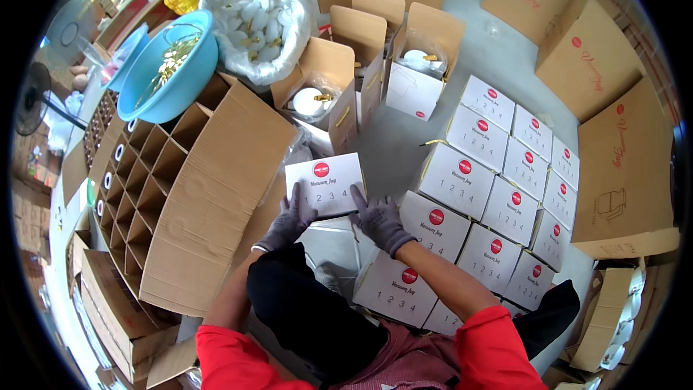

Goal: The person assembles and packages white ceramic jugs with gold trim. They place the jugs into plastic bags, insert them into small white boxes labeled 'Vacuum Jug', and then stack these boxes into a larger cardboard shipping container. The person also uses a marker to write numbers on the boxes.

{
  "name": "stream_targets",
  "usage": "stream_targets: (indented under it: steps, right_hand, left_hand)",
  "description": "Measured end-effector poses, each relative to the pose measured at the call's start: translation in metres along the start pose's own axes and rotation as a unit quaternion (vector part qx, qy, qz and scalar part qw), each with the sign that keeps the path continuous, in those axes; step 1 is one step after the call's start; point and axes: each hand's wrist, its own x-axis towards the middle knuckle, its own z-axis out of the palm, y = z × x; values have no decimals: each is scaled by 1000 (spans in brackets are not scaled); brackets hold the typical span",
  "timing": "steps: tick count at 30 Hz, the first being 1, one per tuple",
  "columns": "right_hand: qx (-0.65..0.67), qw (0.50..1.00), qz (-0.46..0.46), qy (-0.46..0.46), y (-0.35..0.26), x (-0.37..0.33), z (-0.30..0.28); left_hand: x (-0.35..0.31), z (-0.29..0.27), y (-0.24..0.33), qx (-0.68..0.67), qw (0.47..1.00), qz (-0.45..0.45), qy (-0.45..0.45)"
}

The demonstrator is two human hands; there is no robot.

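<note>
A closed white carton with a red round mark on its lid sits in front of me. My left hand, in a grey glove, lies at its near left corner with the fingers stretched over the lid. At the near right corner is my right hand, gloved alike, its fingers spread and touching the edge. Neither hand wraps round the carton. To the right stand rows of matching closed cartons. Beyond my hands, open cartons hold white jugs with gold-coloured parts.
On the left is a large cardboard box with dividers, a blue basin of gold-coloured parts on it. Behind stands a clear-lined container of white parts. Big brown cardboard sheets edge the right side.
</note>
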Motion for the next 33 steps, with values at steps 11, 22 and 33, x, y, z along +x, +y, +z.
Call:
stream_targets:
  steps: [11,22,33]
  right_hand:
    - [188,972,-28,-140,-21,-14,-16]
    - [120,988,36,89,-3,139,-80]
    - [180,980,21,82,51,165,-34]
  left_hand:
    - [22,8,-45,-427,904,-25,6]
    - [-28,-75,-10,-225,908,-77,-346]
    - [111,-67,-110,-293,941,-44,164]
